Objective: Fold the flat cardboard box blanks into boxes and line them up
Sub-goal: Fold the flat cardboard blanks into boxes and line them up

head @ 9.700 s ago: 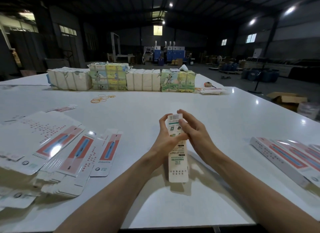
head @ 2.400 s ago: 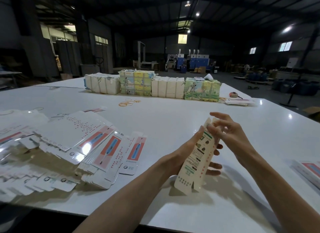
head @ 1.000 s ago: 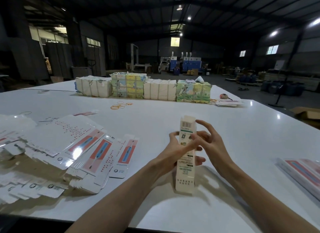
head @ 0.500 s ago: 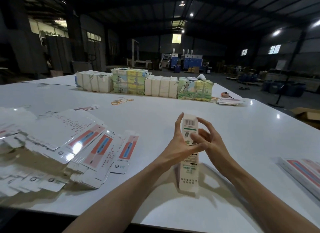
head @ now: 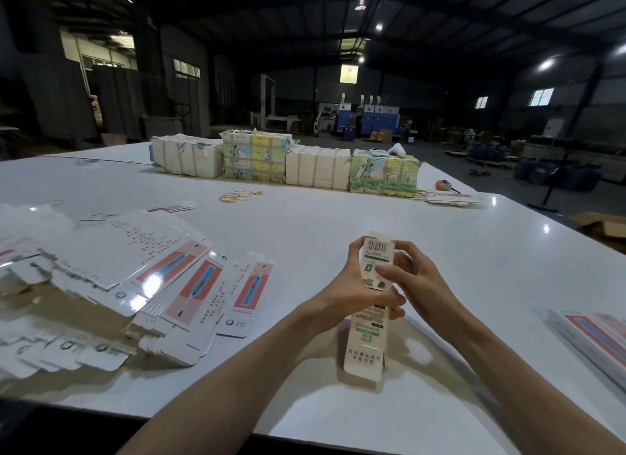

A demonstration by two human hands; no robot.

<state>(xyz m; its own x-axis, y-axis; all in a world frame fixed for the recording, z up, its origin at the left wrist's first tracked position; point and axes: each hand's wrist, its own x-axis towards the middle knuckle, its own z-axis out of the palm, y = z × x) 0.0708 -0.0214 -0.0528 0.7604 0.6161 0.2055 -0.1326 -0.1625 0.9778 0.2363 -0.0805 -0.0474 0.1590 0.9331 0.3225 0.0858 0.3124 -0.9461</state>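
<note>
Head view: slim cardboard box (head: 366, 339), tall and rectangular, stood on end on the white table (head: 305, 224), a little right of centre and near the front edge. Matte cream board, green lettering and small pictures down the facing panel, barcode on the top flap, a slit at the lower end between the bottom flaps. Clasped at its upper half from both sides. Left hand (head: 350, 287) wrapped round from the left, thumb laid across the printed face, fingers curled behind. Right hand (head: 418, 285) closed in from the right, fingers bent round the top edge, one fingertip pressed flat on the face just above the left thumb.

To the left, just apart from the left forearm: fanned heap of flat blanks (head: 162, 285), glossy white card with red-and-blue panels and rounded tabs, overlapped, reaching the front edge. At the right border, finished boxes (head: 599, 336) lying flat side by side, only partly in frame. Well back, a row of wrapped bundles (head: 284, 165), some plain white, some printed green and yellow, blocky and square-cornered; loose yellow rubber bands (head: 238, 196) just in front of them; a thin stack of sheets (head: 452, 200) at the far right corner.

Smooth, shiny tabletop open between box and bundles and out toward the finished boxes. Front edge close beneath both forearms.
</note>
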